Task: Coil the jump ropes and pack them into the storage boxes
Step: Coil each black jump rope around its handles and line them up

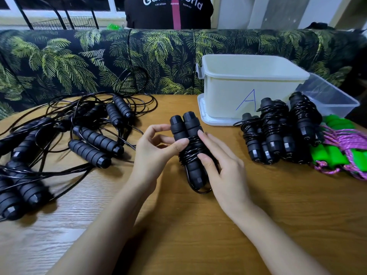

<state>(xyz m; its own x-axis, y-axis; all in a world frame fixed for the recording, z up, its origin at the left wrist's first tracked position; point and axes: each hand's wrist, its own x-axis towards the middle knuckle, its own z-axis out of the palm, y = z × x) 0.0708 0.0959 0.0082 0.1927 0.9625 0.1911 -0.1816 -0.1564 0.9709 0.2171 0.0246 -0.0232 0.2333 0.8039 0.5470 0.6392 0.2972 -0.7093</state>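
Holding, at table (178, 231) centre: one black rope bundle (191, 135), its two foam handles side by side and upright, leaning slightly away, thin black cord wound round their middle, a short cord loop hanging free at the lower end; whether it touches the wood cannot be told; left hand (155, 151) grips the bundle, thumb pressed on the windings, forefinger curled against the left handle; right hand (222, 167) lies on the bundle's right side with fingers nearly straight, forefinger tip on the right handle, thumb on the windings; loose ropes (93, 135), black, uncoiled, handles and cords tangled, spread over the table's left half; coiled bundles (278, 132), black, several, heaped at right just in front of the boxes; green ropes (341, 149), green handles with purple cord, at the far right edge, touching that heap; white box (248, 86), opaque, open-topped, at back right, front face marked with a blue handwritten "A"; clear box (333, 98), transparent, just right of and partly behind the white one; sofa (79, 60), dark fabric with green palm-leaf print, behind the table; person (168, 14) beyond it in a black top printed "Game world" in white, with smaller words "vacation aurora forever" beneath.
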